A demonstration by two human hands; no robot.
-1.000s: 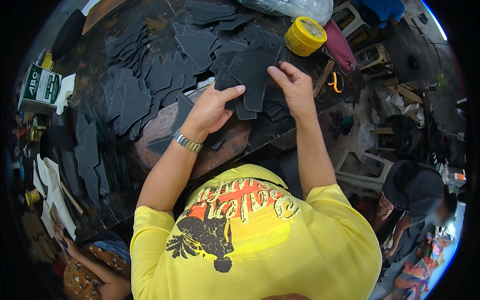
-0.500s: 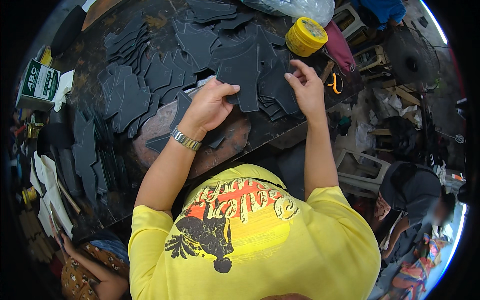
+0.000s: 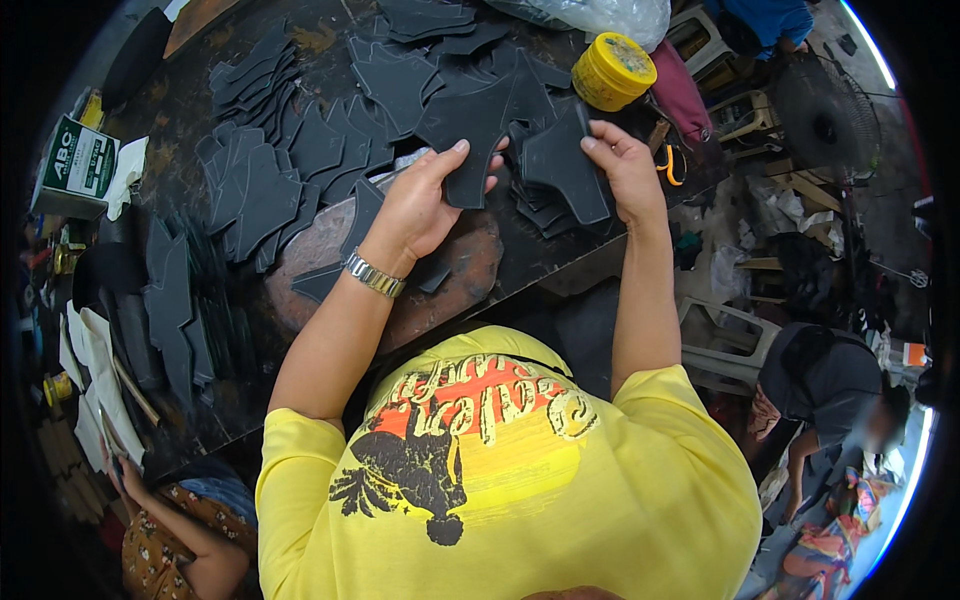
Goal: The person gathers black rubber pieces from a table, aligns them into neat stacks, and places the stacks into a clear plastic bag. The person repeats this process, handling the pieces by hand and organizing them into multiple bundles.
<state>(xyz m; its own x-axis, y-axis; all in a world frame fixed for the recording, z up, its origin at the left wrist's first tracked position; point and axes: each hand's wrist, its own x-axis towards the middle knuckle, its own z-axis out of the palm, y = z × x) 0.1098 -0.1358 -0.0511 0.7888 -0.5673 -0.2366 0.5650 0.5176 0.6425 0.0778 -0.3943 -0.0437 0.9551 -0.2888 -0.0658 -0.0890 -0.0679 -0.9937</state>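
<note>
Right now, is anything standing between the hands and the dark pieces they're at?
Nothing visible: the left hand grips one dark piece, and the right hand is at the edge of another piece. The yellow tub stands beyond, not between.

The left hand (image 3: 420, 205) grips a dark flat cut piece (image 3: 465, 130). The right hand (image 3: 630, 172) pinches the edge of a second dark piece (image 3: 562, 165), located above a small stack (image 3: 540, 214) of similar pieces. Further dark pieces (image 3: 262, 195) lie in overlapping groups on the dark table (image 3: 530, 258). A yellow tub (image 3: 613, 72) stands just beyond the right hand. A rounded brownish slab (image 3: 318, 252) lies beneath the left wrist
</note>
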